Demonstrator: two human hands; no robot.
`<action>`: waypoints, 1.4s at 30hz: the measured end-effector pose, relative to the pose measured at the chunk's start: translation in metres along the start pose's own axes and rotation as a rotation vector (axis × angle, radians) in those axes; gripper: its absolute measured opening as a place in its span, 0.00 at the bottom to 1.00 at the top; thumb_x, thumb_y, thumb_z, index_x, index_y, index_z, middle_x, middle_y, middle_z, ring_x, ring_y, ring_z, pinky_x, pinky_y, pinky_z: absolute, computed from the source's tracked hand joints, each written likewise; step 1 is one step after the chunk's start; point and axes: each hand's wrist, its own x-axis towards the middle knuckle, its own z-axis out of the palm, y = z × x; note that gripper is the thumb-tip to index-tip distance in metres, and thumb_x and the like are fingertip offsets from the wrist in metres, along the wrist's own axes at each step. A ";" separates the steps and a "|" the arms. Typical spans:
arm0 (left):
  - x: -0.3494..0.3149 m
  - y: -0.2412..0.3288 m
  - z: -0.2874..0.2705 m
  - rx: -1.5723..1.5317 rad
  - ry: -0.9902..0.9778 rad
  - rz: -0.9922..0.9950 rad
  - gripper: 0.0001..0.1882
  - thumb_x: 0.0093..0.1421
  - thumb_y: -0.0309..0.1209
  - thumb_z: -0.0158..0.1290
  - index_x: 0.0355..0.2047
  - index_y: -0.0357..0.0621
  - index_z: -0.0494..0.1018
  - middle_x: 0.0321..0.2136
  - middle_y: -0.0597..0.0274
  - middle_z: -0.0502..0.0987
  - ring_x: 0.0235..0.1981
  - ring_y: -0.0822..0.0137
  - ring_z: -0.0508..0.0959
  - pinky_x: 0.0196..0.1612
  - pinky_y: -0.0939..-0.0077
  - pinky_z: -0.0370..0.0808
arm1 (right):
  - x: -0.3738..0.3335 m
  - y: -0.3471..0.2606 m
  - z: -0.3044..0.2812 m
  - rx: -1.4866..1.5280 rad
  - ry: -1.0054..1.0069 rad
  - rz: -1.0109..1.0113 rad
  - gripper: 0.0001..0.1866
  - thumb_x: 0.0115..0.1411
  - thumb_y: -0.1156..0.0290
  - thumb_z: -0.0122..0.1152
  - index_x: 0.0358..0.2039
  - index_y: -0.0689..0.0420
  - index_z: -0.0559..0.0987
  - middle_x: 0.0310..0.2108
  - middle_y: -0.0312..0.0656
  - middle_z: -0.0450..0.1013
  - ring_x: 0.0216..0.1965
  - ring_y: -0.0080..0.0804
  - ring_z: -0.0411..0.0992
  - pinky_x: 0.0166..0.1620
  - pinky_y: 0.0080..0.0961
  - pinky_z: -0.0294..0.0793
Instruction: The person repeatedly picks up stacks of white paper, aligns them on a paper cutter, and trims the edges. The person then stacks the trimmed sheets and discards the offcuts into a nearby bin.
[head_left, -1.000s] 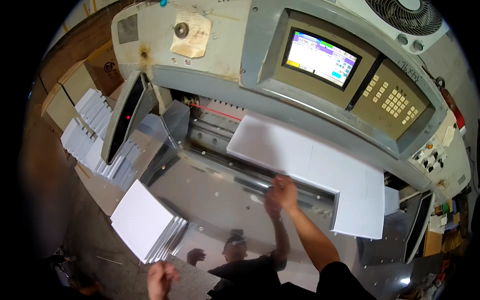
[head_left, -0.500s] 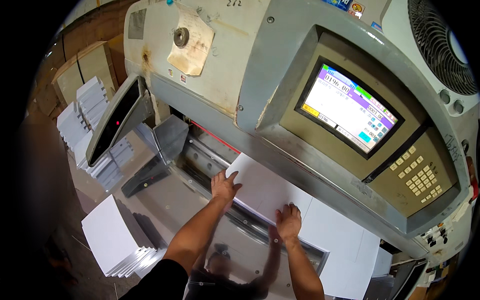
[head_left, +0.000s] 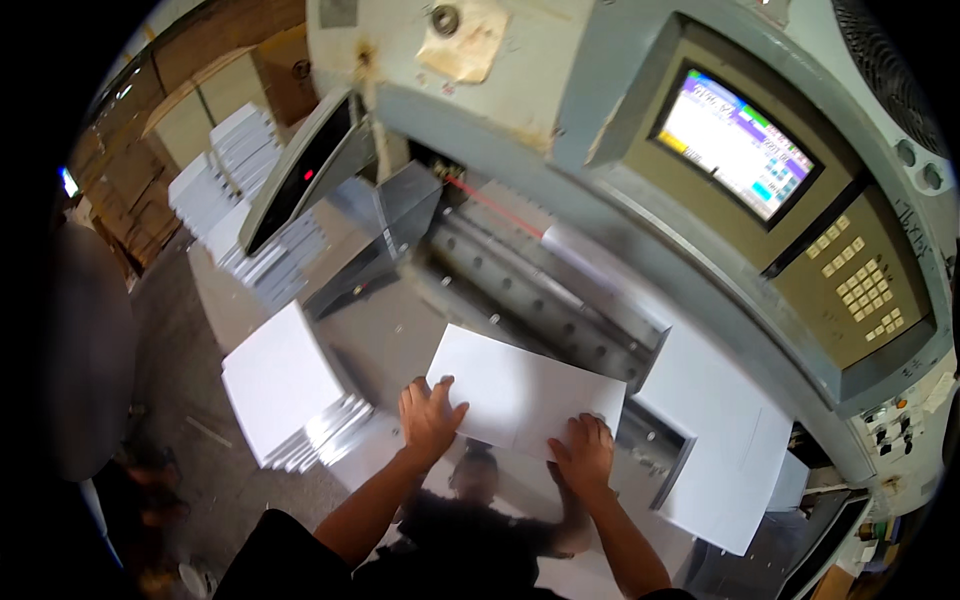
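Note:
My left hand (head_left: 432, 420) grips the near left corner of a rectangular block of white paper (head_left: 525, 385), its thumb on the near edge. At the near right corner of the same paper, my right hand (head_left: 584, 450) has its fingers curled over the edge. The paper lies flat over the shiny metal table (head_left: 350, 325) of a large cutting machine, apart from the slot behind it. How thick the paper is cannot be made out. To the right, a larger piece of white paper (head_left: 725, 430) rests on the table, with nobody touching it.
Stepped stacks of white paper (head_left: 280, 385) stand at the table's left side, with more bundles (head_left: 235, 160) behind. A grey machine housing (head_left: 480, 120) carries a lit screen (head_left: 735, 145) and keypad (head_left: 865, 285). A slanted panel with a red light (head_left: 305, 170) juts out at left.
Both hands have drawn the smaller paper out from beneath the machine toward me, uncovering the slotted metal bed. It has parted from the larger paper. My view has shifted too.

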 end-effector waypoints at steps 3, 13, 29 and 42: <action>-0.083 -0.019 -0.041 0.024 -0.088 -0.067 0.25 0.52 0.39 0.63 0.52 0.55 0.74 0.46 0.47 0.69 0.49 0.46 0.68 0.55 0.54 0.63 | -0.054 -0.019 -0.013 0.019 -0.058 -0.054 0.24 0.50 0.59 0.69 0.44 0.59 0.77 0.52 0.49 0.68 0.56 0.54 0.63 0.58 0.49 0.62; -0.251 -0.082 -0.083 -0.524 -0.102 -0.693 0.25 0.58 0.41 0.60 0.51 0.39 0.69 0.43 0.52 0.73 0.46 0.56 0.75 0.50 0.62 0.72 | -0.133 -0.056 -0.027 0.039 -0.191 -0.308 0.26 0.50 0.60 0.69 0.46 0.60 0.75 0.52 0.50 0.68 0.55 0.55 0.65 0.56 0.49 0.66; -0.224 -0.115 -0.158 -1.208 -0.396 -0.497 0.22 0.62 0.29 0.58 0.55 0.37 0.70 0.47 0.59 0.78 0.48 0.68 0.76 0.52 0.70 0.72 | -0.075 -0.095 -0.037 0.330 -0.275 -0.046 0.30 0.51 0.59 0.72 0.50 0.62 0.73 0.51 0.48 0.69 0.50 0.42 0.70 0.51 0.39 0.70; -0.153 -0.124 -0.129 -0.959 -0.578 -0.152 0.25 0.58 0.22 0.60 0.56 0.41 0.68 0.49 0.57 0.76 0.55 0.66 0.73 0.56 0.70 0.73 | -0.089 -0.168 -0.014 0.837 -0.411 0.152 0.21 0.51 0.66 0.74 0.44 0.60 0.78 0.38 0.46 0.78 0.41 0.38 0.78 0.45 0.27 0.77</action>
